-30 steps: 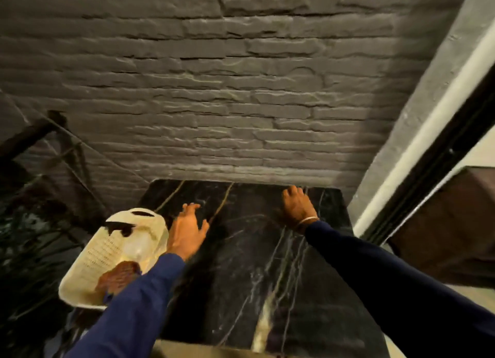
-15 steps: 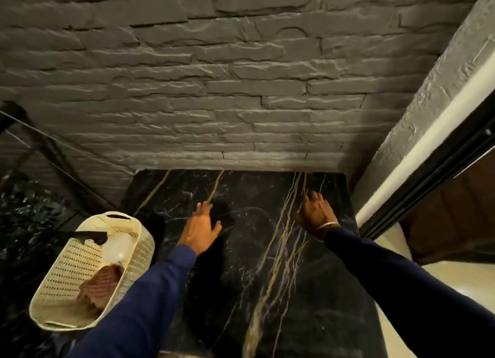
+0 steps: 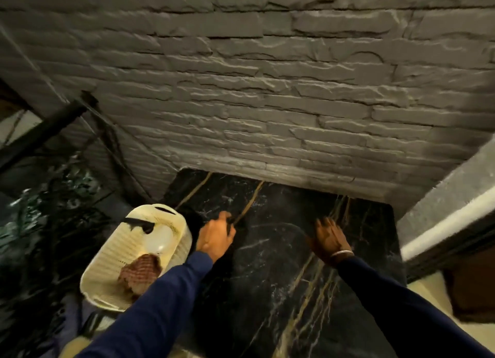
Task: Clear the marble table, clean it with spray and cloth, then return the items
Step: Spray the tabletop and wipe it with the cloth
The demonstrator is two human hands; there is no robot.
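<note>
The basket (image 3: 109, 264) with spray bottle (image 3: 158, 240) and cloth (image 3: 139, 273) sits just left of the left hand (image 3: 215, 240). I cannot tell if its curled fingers hold anything. The right hand (image 3: 330, 241) lies flat, farther away, on the marble table (image 3: 267, 282).

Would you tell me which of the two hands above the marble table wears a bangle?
The right hand, fingers spread above the marble table: a pale bangle circles its wrist. The left hand, beside the cream basket, shows none.

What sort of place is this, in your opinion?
Probably an indoor corner of a home, not certain: a black marble table against a grey stone-clad wall, a cream plastic basket holding a cloth, and a leafy plant at the left.
</note>
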